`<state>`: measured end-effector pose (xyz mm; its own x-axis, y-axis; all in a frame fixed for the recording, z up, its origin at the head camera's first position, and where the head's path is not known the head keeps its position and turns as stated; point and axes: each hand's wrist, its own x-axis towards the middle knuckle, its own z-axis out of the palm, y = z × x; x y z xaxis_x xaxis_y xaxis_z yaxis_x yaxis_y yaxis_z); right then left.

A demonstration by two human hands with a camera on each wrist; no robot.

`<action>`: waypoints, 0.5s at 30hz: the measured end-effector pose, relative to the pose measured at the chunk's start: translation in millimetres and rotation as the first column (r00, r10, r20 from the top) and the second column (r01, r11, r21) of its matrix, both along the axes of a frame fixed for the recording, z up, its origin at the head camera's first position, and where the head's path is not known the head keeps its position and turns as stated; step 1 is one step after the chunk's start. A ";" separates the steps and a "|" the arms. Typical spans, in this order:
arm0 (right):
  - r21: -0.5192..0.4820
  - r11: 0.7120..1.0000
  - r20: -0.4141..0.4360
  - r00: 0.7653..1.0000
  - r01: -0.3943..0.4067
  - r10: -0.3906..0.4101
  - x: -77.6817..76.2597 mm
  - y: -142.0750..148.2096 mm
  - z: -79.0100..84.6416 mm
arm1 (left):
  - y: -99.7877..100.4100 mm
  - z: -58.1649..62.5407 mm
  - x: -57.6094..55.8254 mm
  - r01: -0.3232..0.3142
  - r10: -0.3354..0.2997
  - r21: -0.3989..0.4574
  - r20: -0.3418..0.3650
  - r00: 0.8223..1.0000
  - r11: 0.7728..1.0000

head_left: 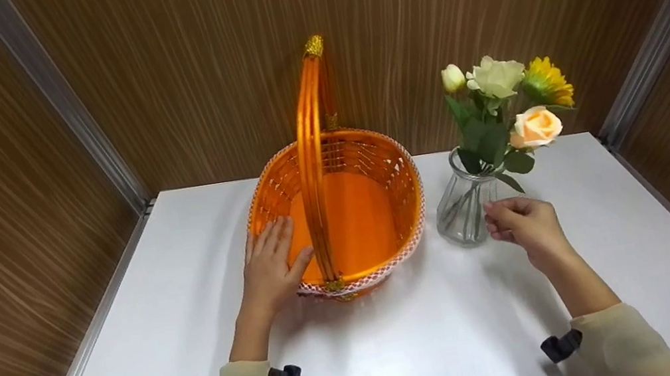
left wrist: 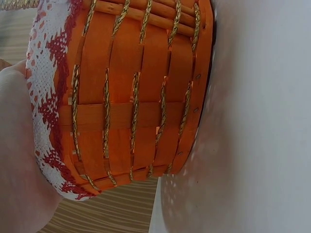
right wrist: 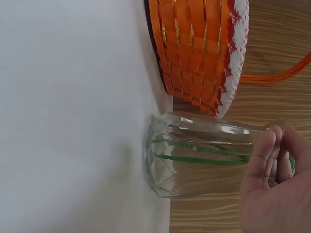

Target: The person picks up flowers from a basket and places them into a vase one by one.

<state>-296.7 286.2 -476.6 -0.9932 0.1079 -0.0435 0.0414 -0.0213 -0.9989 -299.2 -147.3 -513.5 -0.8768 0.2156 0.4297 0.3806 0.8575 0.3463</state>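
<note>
An orange woven basket (head_left: 359,211) with a tall arched handle (head_left: 313,171) and a white-and-red lace rim (left wrist: 48,97) stands at the middle of the table. Across its near left rim lies my left hand (head_left: 269,262), fingers straight and reaching inside. Right of the basket is a clear glass vase (head_left: 460,208) of flowers. It holds a peach rose (head_left: 536,127), a yellow flower (head_left: 547,84), a pale open bloom (head_left: 496,77) and a whitish bud (head_left: 453,78). My right hand (head_left: 526,228) is beside the vase's right side, fingers loosely bent, nothing visible in them.
The white table (head_left: 133,354) is bounded by wood-grain panels (head_left: 188,70) at the back and sides, with metal strips (head_left: 83,107) at the corners. Green stems (right wrist: 204,159) show through the vase. Basket and vase stand near the back edge, with a narrow gap between them.
</note>
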 end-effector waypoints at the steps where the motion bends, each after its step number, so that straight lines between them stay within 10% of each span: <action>1: -0.014 1.000 -0.006 1.000 0.006 -0.006 2.2 -1.9 -2.6 | -0.3 -0.1 -0.4 0.003 -0.003 0.001 -0.005 1.000 1.000; 15: 0.121 0.993 -0.168 0.985 -0.012 0.032 17.4 -46.8 2.3 | -4.2 -5.7 2.4 -0.008 0.007 0.055 0.006 1.000 0.998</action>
<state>-279.4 239.5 -474.3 -0.9872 0.0800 0.1378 -0.1298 0.0973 -0.9868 -296.8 -151.5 -519.3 -0.8807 0.1849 0.4361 0.3721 0.8398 0.3953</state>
